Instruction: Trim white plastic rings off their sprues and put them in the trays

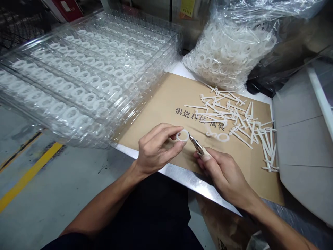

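Left hand [157,149] pinches a white plastic ring [182,135] between thumb and fingers; right hand [223,173] grips small side cutters [195,144], their tips just beside the ring's rim. Under both hands lies a kraft paper sheet [156,114] on a steel bench [182,177]. White plastic sprue strips [234,118] lie heaped beyond the right hand. Stacked clear trays [85,76] of rings lie beyond the left hand, and a plastic bag [226,55] of rings lies farther ahead.

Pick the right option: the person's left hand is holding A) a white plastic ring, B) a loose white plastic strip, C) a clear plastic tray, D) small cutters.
A. The left hand pinches the white plastic ring between its fingertips, while the small cutters are in the right hand.
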`<state>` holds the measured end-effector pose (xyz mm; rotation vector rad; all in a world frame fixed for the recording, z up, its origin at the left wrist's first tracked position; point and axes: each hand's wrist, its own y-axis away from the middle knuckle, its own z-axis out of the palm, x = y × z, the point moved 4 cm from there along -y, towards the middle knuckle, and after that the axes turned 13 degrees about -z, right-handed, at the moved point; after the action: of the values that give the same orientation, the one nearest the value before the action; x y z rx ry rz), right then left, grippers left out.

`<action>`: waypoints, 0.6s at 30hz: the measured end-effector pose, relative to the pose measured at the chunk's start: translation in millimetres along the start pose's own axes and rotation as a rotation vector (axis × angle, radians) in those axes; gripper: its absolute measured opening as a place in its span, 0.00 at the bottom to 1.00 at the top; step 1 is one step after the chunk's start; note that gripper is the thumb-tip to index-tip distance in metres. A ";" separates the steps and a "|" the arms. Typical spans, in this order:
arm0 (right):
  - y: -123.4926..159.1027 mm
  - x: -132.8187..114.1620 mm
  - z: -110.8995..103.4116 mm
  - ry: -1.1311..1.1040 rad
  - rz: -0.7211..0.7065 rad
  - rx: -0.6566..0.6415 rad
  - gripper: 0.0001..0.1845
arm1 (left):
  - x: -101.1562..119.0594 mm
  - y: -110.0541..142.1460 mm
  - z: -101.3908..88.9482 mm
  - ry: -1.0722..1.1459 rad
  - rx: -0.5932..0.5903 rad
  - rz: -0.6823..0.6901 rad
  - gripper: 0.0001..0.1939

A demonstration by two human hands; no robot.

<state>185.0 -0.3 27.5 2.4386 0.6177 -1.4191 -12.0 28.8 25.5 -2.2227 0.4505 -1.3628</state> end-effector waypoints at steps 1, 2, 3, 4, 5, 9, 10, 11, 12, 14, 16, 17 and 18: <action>-0.1 1.0 -0.1 -0.016 0.003 0.004 0.22 | -0.1 -0.1 -0.4 0.001 0.006 -0.005 0.13; -0.1 2.1 -0.2 -0.033 0.007 0.008 0.22 | -0.2 -0.2 -1.0 0.003 0.013 -0.009 0.13; -0.1 3.1 -0.2 -0.048 0.010 0.011 0.22 | -0.4 -0.3 -1.5 0.006 0.019 -0.011 0.13; -0.1 4.0 -0.1 -0.062 0.012 0.011 0.22 | -0.5 -0.4 -2.0 0.008 0.025 -0.011 0.14; 0.0 4.7 -0.1 -0.074 0.012 0.013 0.21 | -0.5 -0.4 -2.5 0.010 0.032 -0.009 0.14; 0.5 6.2 -0.4 -0.104 0.011 0.020 0.21 | -0.2 -0.8 -3.8 0.000 0.051 0.003 0.15; 0.7 6.4 -0.4 -0.110 0.014 0.018 0.21 | -0.2 -0.9 -4.1 -0.005 0.054 0.004 0.15; 0.9 6.5 -0.3 -0.116 0.014 0.013 0.21 | -0.1 -1.1 -4.4 -0.011 0.056 0.005 0.15; 1.3 6.6 -0.2 -0.120 0.016 0.008 0.21 | 0.1 -1.2 -4.8 -0.016 0.059 0.005 0.15; 2.1 6.9 -0.1 -0.123 0.017 0.006 0.21 | 0.2 -1.3 -5.3 -0.019 0.060 0.004 0.15; 2.8 7.2 0.0 -0.128 0.020 0.007 0.22 | 0.3 -1.1 -5.6 -0.018 0.063 0.008 0.15; 3.1 7.2 0.1 -0.130 0.020 0.008 0.22 | 0.2 -1.0 -5.7 -0.018 0.066 0.009 0.15; 3.3 7.2 0.1 -0.133 0.021 0.008 0.22 | 0.1 -0.8 -5.7 -0.017 0.068 0.009 0.16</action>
<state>189.6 -1.6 21.2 2.3261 0.5558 -1.5626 -17.0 28.2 28.2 -2.1730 0.4014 -1.3339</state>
